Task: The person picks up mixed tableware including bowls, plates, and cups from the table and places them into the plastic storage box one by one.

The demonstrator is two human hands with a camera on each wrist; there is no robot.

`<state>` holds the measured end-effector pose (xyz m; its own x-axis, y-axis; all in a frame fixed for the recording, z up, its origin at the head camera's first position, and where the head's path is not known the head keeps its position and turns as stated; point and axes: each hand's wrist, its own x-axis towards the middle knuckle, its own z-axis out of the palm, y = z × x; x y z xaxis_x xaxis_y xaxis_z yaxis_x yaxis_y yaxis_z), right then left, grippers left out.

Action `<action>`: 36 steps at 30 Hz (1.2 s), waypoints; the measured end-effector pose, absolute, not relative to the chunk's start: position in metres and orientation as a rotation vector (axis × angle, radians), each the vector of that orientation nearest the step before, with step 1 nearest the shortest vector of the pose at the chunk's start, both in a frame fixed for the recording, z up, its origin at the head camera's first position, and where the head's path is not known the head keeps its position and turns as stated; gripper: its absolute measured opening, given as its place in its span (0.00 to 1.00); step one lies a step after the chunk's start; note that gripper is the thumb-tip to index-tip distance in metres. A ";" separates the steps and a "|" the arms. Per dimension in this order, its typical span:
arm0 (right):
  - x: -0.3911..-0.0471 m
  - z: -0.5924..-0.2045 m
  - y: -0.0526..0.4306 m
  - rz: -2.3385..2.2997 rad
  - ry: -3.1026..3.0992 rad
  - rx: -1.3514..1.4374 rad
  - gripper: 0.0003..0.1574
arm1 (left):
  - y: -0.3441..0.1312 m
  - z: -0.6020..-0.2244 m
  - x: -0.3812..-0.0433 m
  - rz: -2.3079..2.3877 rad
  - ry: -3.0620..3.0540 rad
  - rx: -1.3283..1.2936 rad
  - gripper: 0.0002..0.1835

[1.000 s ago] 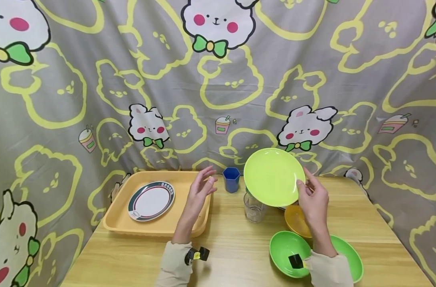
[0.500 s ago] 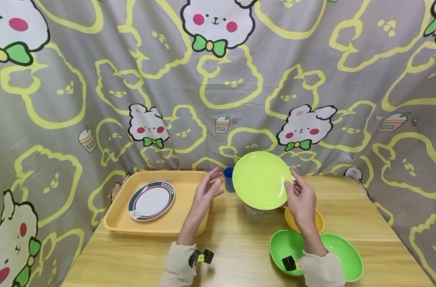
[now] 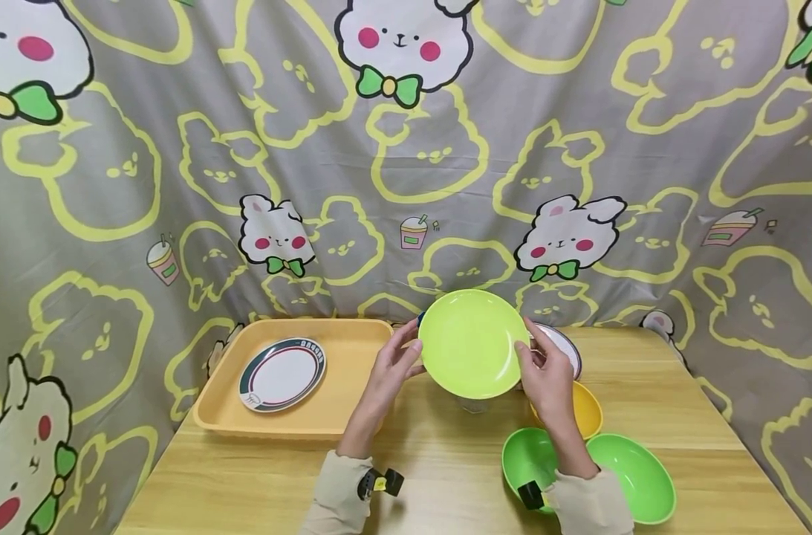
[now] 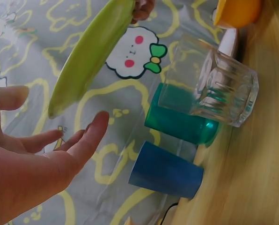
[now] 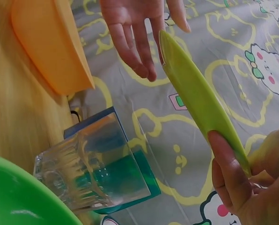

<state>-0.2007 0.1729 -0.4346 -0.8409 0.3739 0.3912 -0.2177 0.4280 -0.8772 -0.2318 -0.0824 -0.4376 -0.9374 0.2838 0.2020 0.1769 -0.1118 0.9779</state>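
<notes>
My right hand (image 3: 546, 375) pinches the right rim of a lime-green plate (image 3: 474, 343), thumb on its front face and fingers behind. The plate is held tilted above the table. At its left rim is my left hand (image 3: 394, 369), fingers spread; the left wrist view shows a gap between this hand (image 4: 41, 154) and the plate (image 4: 90, 56). Below and behind the plate stand a clear glass (image 4: 214, 79), a teal cup (image 4: 181, 112) and a blue cup (image 4: 167, 171). In the head view the plate hides most of these.
On the left, a yellow-orange tray (image 3: 212, 420) holds a white plate (image 3: 284, 374) with a dark green rim. To the right are a white dish (image 3: 566, 351), an orange bowl (image 3: 589, 409) and two green bowls, one nearer the middle (image 3: 526, 461) and one further right (image 3: 636, 475).
My right hand has carried the lime-green plate left and slightly down. My left hand has shifted right toward its left rim. The white dish behind now shows.
</notes>
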 end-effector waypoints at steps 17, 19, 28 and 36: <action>-0.201 -0.437 0.160 1.365 -2.145 -0.057 0.27 | -0.085 -0.440 -0.231 2.223 1.998 0.471 0.23; -0.201 -0.438 0.159 1.368 -2.151 -0.061 0.27 | -0.085 -0.439 -0.231 2.224 2.003 0.456 0.23; -0.200 -0.441 0.158 1.357 -2.157 -0.034 0.26 | -0.084 -0.439 -0.231 2.233 2.047 0.414 0.22; -0.201 -0.443 0.156 1.392 -2.169 -0.058 0.26 | -0.088 -0.440 -0.231 2.225 2.061 0.405 0.22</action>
